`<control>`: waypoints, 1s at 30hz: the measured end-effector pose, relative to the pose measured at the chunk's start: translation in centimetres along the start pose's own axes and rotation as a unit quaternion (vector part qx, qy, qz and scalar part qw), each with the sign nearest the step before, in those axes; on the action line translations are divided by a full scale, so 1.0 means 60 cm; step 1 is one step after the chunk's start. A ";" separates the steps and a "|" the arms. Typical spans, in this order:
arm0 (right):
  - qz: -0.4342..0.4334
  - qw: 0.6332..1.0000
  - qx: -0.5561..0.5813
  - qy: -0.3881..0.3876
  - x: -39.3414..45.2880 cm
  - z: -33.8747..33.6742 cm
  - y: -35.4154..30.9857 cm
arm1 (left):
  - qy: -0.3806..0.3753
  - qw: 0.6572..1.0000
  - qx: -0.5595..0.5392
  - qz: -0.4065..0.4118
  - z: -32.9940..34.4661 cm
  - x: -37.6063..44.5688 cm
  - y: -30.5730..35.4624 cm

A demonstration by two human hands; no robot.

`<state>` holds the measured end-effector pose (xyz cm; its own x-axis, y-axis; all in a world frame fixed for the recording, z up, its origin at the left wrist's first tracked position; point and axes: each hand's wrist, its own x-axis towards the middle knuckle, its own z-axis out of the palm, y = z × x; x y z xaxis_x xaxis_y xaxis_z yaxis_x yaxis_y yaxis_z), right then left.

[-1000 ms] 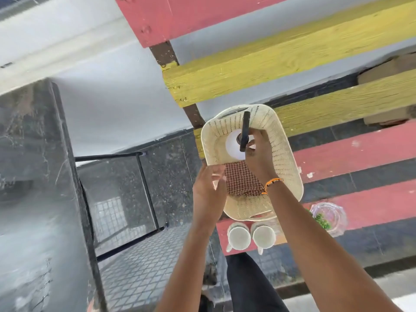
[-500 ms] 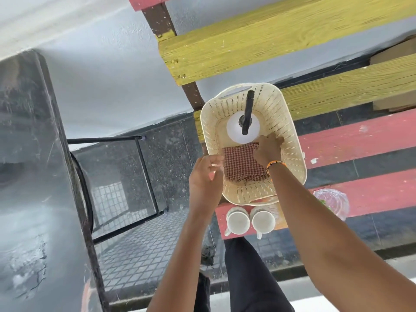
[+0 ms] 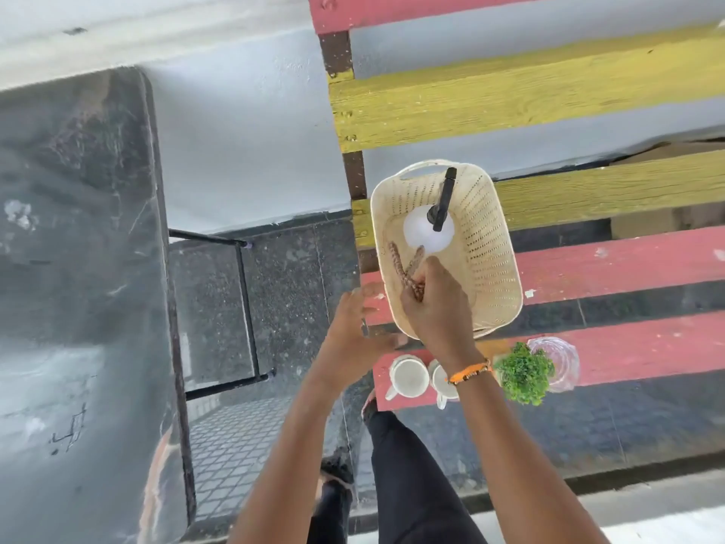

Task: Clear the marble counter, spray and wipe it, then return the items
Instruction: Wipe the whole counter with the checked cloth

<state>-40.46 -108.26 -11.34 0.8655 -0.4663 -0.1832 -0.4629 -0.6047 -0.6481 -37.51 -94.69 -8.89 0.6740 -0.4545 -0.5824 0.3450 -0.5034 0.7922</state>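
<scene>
The checked cloth (image 3: 408,268), flat in the basket (image 3: 490,253) a moment ago, is now gripped and lifted by the right hand (image 3: 439,308), while the left hand (image 3: 353,331) is held open beside, so wiping seems near.

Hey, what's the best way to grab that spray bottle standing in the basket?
Grip the spray bottle by its black trigger head, coming straight down from above. It stands upright inside the basket, whose walls block a sideways reach, and the head is the part sticking up. The right hand is busy pinching the checked cloth.
</scene>
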 end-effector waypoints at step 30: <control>0.134 0.761 0.263 -0.578 -0.493 0.393 -0.569 | 0.372 0.766 -0.515 0.098 -0.463 -0.676 -0.377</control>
<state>-45.75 -58.61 -1.20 0.4838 0.5369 -0.6911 -0.7748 -0.1044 -0.6235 -54.53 -44.45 1.88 0.8321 0.2902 -0.4725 0.2642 0.5417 0.7980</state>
